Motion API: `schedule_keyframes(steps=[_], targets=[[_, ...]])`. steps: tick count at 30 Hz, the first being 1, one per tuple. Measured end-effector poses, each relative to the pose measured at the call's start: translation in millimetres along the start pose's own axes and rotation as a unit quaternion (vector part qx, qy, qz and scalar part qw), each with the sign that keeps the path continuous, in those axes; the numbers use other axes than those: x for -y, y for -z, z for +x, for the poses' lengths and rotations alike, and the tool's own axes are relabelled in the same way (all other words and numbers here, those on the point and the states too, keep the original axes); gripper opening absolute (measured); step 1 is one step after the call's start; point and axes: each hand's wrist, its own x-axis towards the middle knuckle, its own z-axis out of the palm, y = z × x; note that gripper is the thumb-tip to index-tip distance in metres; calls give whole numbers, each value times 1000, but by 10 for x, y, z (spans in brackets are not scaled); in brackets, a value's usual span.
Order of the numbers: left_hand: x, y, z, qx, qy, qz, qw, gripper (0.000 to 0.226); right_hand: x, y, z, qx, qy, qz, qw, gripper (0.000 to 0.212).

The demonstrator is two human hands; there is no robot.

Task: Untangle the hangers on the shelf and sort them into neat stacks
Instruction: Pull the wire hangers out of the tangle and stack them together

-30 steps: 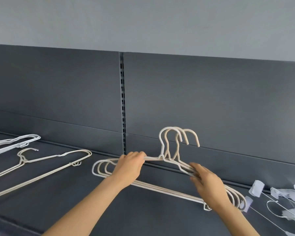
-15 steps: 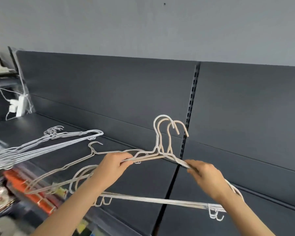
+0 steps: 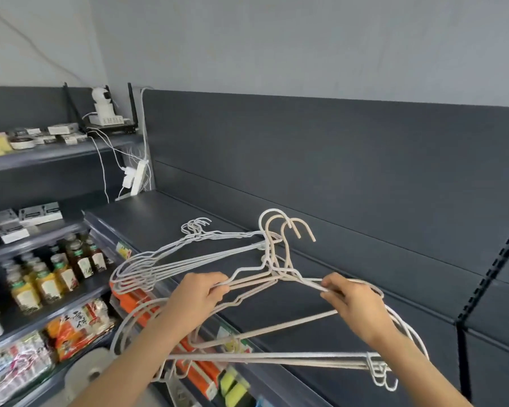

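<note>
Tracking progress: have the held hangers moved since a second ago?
Yes: held hangers went left, from right of the slotted upright to well left.

At left: bottles (image 3: pixel 56 274) above orange packets (image 3: pixel 77 327); higher up, white camera (image 3: pixel 100 98) on router (image 3: pixel 109 121), power strip (image 3: pixel 138 177) below.

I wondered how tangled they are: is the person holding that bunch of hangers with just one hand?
No, the left hand and the right hand each grip one side of the bunch of hangers.
</note>
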Motion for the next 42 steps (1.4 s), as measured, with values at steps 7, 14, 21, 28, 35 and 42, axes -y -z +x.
schedule_keyframes(steps=[7,14,21,28,35,42], targets=[[323,79,255,-17,51,-17,998,15,58,-135,398,-35,32,-59,997,40],[735,345,602,-56,95,5,994,17,-93,-320,797,19,-75,-66,995,62],[1127,585,875,-86,130,-2,988,16,175,-627,1387,29,-112,67,991,61],[1410,609,1294,-68,130,-14,989,33,242,-817,1874,-13,-179,23,983,56],[1038,-91,1395,23,94,-25,995,28,-449,-634,1465,-32,-250,-46,967,42],[684,-830,1157,72,104,-45,991,20,-812,-505,981,46,-160,-238,957,52]])
